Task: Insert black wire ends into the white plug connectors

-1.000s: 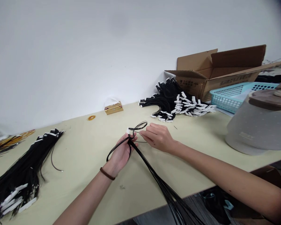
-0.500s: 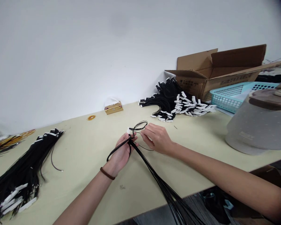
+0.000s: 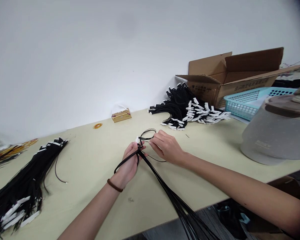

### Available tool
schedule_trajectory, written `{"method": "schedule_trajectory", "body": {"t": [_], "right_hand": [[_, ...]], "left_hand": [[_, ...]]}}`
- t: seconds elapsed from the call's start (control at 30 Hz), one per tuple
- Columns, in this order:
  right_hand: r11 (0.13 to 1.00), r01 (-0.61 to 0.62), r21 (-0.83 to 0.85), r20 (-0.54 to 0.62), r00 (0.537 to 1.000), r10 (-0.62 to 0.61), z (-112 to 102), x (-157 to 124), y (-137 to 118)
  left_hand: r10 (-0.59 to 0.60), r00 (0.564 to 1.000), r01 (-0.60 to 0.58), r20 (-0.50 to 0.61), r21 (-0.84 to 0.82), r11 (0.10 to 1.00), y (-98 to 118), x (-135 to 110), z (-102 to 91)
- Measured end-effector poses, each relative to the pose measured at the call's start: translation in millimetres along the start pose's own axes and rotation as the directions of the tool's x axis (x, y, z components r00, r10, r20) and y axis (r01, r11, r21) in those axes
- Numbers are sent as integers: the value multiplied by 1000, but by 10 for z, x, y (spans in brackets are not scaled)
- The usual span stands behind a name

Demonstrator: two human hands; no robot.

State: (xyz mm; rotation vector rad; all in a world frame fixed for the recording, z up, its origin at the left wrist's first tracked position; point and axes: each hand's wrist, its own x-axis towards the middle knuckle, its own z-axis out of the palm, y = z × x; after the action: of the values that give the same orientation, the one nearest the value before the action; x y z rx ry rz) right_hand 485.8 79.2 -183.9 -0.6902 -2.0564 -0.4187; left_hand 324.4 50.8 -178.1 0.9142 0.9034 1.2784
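Note:
A bundle of thin black wires (image 3: 165, 185) with a white connector (image 3: 138, 139) at its upper end is held by my left hand (image 3: 130, 158), palm up, fingers closed round it. One loop of the wires hangs back over the wrist, while the long tails run down over the table's front edge. My right hand (image 3: 166, 145) pinches a small loop of wire (image 3: 148, 130) just right of the connector. A single wire (image 3: 156, 160) curves below the right fingers. The pinching fingertips are partly hidden.
More wire bundles with white connectors lie at left (image 3: 27, 180) and in a pile (image 3: 182, 103) at back right. A cardboard box (image 3: 212, 91), a blue basket (image 3: 245, 106) and a grey lidded jug (image 3: 272, 133) stand to the right. A gold tissue pack (image 3: 121, 115) sits by the wall.
My right hand has moved slightly left, toward the connector, and the small wire loop has shifted with it. My left hand stays almost still, holding the bundle.

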Motion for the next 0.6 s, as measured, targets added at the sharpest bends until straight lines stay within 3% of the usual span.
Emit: {"method": "schedule_trajectory", "body": {"t": [0.2, 0.37, 0.6], "right_hand": [[1000, -26, -4, -2, 1000, 26, -6, 0, -10], [1000, 18, -7, -9, 1000, -18, 8, -2, -9], [976, 23, 215, 37, 999, -31, 59, -27, -9]], "left_hand": [[-5, 1000, 5, 2, 44, 999, -22, 8, -13], [-48, 992, 38, 120, 81, 996, -29, -19, 3], [-101, 985, 98, 138, 33, 995, -40, -31, -4]]}}
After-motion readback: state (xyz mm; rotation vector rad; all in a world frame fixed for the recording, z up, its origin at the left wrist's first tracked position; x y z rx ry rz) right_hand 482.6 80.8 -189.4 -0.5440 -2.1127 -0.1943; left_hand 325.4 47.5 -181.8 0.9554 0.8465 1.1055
